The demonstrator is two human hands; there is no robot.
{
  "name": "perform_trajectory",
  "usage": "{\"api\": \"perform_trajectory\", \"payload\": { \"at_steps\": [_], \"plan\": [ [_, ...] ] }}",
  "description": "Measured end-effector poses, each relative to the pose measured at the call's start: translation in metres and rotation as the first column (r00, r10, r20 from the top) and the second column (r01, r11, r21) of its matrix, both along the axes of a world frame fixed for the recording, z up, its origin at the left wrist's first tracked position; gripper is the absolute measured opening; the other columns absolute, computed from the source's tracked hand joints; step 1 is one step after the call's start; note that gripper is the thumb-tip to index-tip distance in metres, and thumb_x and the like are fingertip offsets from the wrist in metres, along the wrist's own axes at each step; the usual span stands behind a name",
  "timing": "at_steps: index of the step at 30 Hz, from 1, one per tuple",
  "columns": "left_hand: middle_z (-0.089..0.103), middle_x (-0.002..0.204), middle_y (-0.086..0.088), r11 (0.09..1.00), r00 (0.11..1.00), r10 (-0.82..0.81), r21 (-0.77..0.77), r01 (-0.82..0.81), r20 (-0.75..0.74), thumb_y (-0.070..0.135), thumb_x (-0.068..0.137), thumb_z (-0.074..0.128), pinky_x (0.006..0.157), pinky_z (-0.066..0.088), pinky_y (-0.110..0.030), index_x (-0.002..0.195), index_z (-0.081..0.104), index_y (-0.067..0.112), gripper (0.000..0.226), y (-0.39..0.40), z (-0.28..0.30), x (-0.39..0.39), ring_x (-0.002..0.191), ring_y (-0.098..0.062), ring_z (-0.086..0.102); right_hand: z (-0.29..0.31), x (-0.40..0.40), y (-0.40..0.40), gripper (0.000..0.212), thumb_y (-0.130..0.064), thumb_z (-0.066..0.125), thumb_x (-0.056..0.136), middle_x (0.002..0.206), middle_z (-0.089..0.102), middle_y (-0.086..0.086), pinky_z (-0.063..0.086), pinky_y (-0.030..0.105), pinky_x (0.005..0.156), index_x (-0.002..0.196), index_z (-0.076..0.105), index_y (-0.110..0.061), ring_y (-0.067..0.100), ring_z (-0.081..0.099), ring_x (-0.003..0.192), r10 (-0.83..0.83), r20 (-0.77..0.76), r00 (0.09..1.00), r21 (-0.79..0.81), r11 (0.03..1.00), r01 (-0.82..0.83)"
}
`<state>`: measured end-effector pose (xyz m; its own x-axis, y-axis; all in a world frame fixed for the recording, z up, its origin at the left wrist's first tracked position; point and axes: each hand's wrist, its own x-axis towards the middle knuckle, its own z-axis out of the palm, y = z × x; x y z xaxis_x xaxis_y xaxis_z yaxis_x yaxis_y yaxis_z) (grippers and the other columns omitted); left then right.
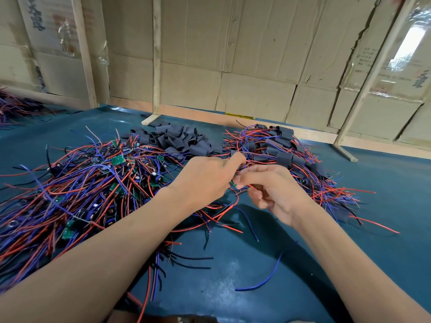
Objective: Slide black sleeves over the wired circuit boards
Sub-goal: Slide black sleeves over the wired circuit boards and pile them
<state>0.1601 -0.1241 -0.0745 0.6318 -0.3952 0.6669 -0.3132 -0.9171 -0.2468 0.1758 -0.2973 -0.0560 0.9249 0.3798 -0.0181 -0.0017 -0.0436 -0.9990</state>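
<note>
A big tangle of bare wired circuit boards with red, purple and black wires covers the left of the table. Loose black sleeves are heaped at the back centre. Boards wearing black sleeves lie piled at the right. My left hand and my right hand meet above the table's middle. Both pinch one small green circuit board, mostly hidden by fingers, whose wires trail down beneath them. Whether a sleeve is in my left fingers I cannot tell.
The table has a dark teal cover. A loose purple wire lies near the front. Cardboard walls with wooden posts close off the back. Another wire heap sits far left.
</note>
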Motion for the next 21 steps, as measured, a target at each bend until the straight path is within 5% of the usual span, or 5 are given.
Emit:
{"api": "perform_trajectory", "payload": {
  "at_steps": [3,9,15,21],
  "plan": [
    [0.059,0.065,0.003,0.998,0.998,-0.062,-0.012,0.062,0.018,0.004,0.069,0.070,0.043,0.047,-0.033,0.114,0.036,0.019,0.058,-0.0020,-0.0011,-0.0019,0.055,-0.027,0.060,0.0014,-0.0007,-0.0014,0.009,0.003,0.070,0.073,0.071,0.064,0.013,0.017,0.014,0.040,0.071,0.074,-0.005,0.010,0.030,0.042,0.023,-0.035,0.999,-0.015,1.000,-0.024],
    [0.059,0.061,0.003,0.998,0.992,-0.049,0.047,0.044,0.119,-0.001,0.055,0.076,0.045,0.039,-0.028,0.108,0.038,0.015,0.067,-0.0043,0.0020,-0.0049,0.051,-0.024,0.057,0.0043,0.0014,-0.0045,0.008,0.004,0.067,0.074,0.071,0.061,0.011,0.017,0.014,0.035,0.070,0.070,-0.002,0.007,0.030,0.044,0.046,-0.117,0.992,-0.006,0.999,-0.047],
    [0.061,0.064,-0.002,0.989,0.990,-0.127,-0.071,0.130,0.057,-0.007,0.060,0.071,0.050,0.042,-0.030,0.116,0.038,0.015,0.069,-0.0021,0.0057,-0.0068,0.057,-0.030,0.058,0.0017,-0.0007,0.0005,0.003,-0.004,0.070,0.065,0.069,0.057,0.006,0.022,0.013,0.029,0.067,0.070,-0.007,0.004,0.033,0.042,0.189,-0.393,0.900,0.290,0.954,-0.074],
    [0.058,0.074,0.001,0.968,0.984,-0.148,-0.220,0.122,-0.104,0.011,0.081,0.067,0.057,0.040,-0.034,0.126,0.021,0.028,0.067,-0.0039,0.0048,-0.0061,0.070,-0.028,0.061,0.0061,-0.0028,-0.0004,0.011,0.009,0.065,0.079,0.064,0.061,0.007,0.020,0.018,0.035,0.074,0.072,0.002,0.009,0.032,0.044,0.023,-0.017,1.000,0.092,0.996,-0.021]
  ]
}}
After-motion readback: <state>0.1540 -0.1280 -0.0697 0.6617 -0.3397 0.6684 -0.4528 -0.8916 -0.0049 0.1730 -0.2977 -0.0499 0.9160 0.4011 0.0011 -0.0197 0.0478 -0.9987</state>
